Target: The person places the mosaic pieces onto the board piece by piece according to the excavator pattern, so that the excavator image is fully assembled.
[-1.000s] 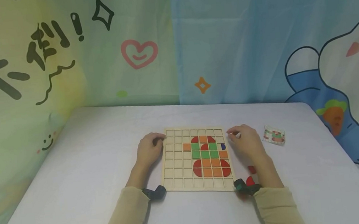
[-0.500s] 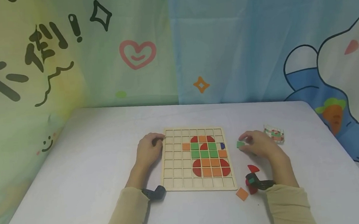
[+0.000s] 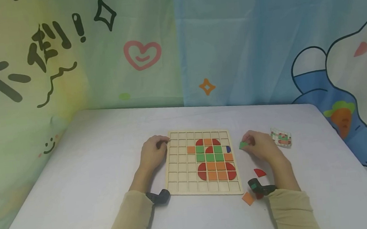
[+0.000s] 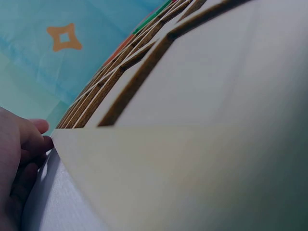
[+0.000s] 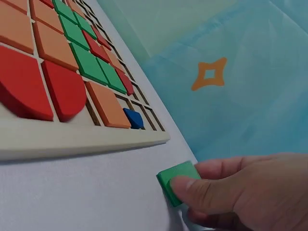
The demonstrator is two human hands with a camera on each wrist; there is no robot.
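The green square tile (image 5: 177,184) sits pinched between the thumb and fingers of the right hand (image 3: 261,146), low over the white table (image 3: 93,166) and just off the right edge of the wooden grid board (image 3: 175,173). From that pinch the board lies to the left, and its nearest cells are in the right-hand column, where a small blue piece (image 5: 133,118) sits; the tile is square, so it has no long axis to speak of, and one flat face is turned toward the board. The right hand is the nearer one to the open cells on that side. Further left across the board, orange, green and red pieces fill the middle cells. The left hand (image 3: 152,154) rests at the board's far left edge, its fingertips curled onto the upper left corner of the frame, steadying it. Back toward the wrist from the pinch, a red quarter-round piece (image 3: 259,172) and an orange square piece (image 3: 247,198) lie loose on the table. To the right of the pinch lies a small pattern card (image 3: 280,138). The curtain (image 3: 230,45) behind carries large dark handwritten characters and an exclamation mark, only partly in frame
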